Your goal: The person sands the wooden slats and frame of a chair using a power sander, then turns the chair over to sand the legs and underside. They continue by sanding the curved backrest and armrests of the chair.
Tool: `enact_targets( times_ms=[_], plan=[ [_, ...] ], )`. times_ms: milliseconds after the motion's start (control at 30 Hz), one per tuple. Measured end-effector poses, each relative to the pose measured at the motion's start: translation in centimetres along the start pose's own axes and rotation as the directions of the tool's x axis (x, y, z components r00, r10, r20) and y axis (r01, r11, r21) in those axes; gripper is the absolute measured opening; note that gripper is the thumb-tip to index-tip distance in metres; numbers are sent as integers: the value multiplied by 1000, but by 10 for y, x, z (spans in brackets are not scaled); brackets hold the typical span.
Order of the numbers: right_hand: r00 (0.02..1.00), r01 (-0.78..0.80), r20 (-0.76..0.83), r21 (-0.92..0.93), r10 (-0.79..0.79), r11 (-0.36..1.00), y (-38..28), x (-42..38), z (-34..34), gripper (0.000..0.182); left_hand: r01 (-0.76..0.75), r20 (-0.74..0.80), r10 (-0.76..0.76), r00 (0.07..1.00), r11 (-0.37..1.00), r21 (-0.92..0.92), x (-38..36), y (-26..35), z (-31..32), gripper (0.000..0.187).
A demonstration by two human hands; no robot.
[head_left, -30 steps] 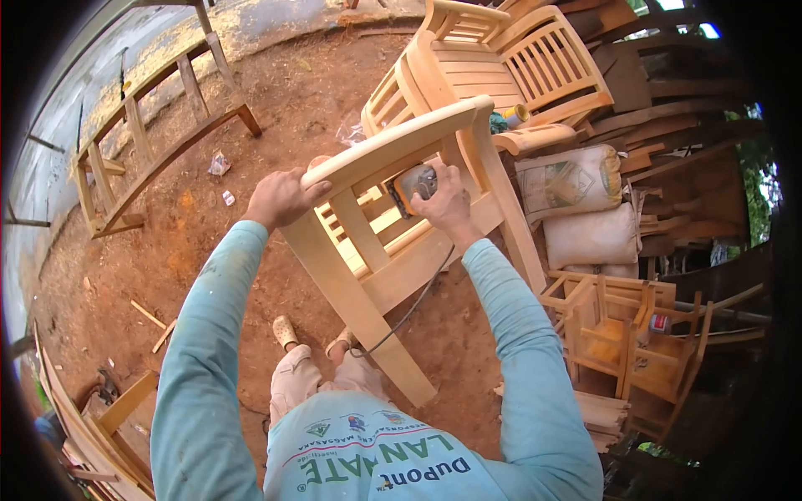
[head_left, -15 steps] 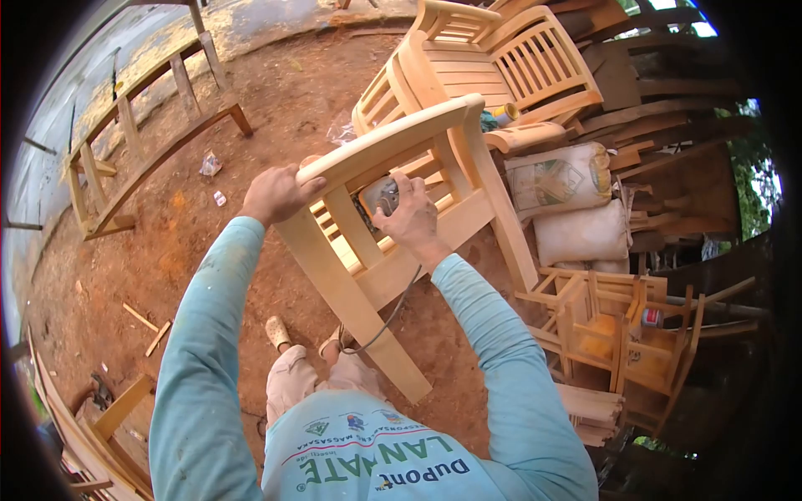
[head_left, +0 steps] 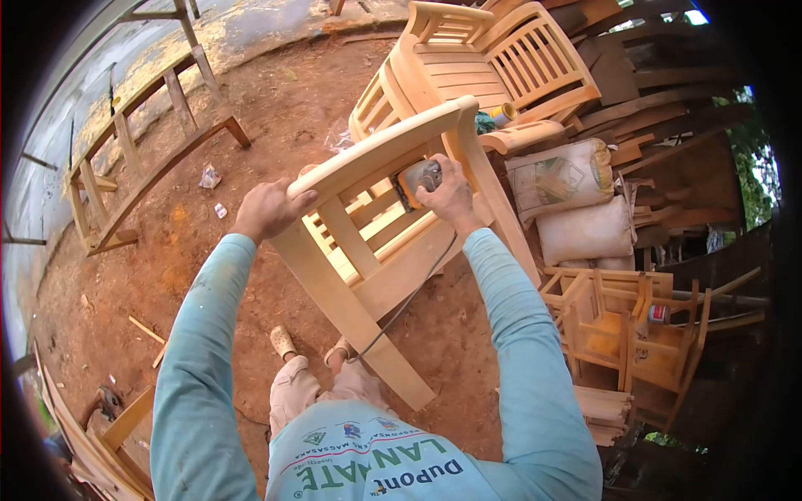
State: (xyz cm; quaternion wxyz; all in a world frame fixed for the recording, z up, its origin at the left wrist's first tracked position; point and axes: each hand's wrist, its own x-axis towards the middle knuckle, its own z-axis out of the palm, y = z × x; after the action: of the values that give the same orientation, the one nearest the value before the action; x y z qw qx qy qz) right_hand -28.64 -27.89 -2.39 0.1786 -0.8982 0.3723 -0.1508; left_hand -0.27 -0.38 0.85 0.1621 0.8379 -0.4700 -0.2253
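Note:
A pale wooden chair or bench (head_left: pixel 393 271) stands in front of me with its slatted side frame and curved armrest (head_left: pixel 380 150) turned towards me. My left hand (head_left: pixel 271 210) is closed over the near left end of the armrest. My right hand (head_left: pixel 455 199) is wrapped around an orange and grey electric sander (head_left: pixel 420 178). The sander sits against the side frame, below the armrest and near the right upright. Its base is partly hidden by my fingers. A dark cord (head_left: pixel 409 292) runs from it down past the lower rail towards my feet.
Another slatted bench (head_left: pixel 468 71) stands behind. Stuffed sacks (head_left: pixel 560 179) and stacked planks (head_left: pixel 685 150) lie to the right, above small wooden chairs (head_left: pixel 606 326). A wooden frame (head_left: pixel 129 142) rests on dirt at left. Sticks and litter (head_left: pixel 210 176) dot the ground.
My right hand has moved the sander to the right along the side frame, towards the right upright. The cord has shifted with it. My left hand stays on the armrest.

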Motion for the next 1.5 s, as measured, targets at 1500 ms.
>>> enact_targets(
  times_ms=[1500],
  plan=[
    [992, -4, -125, 47, 10, 999, -9, 22, 9, 69, 9, 6, -9, 1000, 1000, 28, 0, -5, 5, 72]
  ],
)
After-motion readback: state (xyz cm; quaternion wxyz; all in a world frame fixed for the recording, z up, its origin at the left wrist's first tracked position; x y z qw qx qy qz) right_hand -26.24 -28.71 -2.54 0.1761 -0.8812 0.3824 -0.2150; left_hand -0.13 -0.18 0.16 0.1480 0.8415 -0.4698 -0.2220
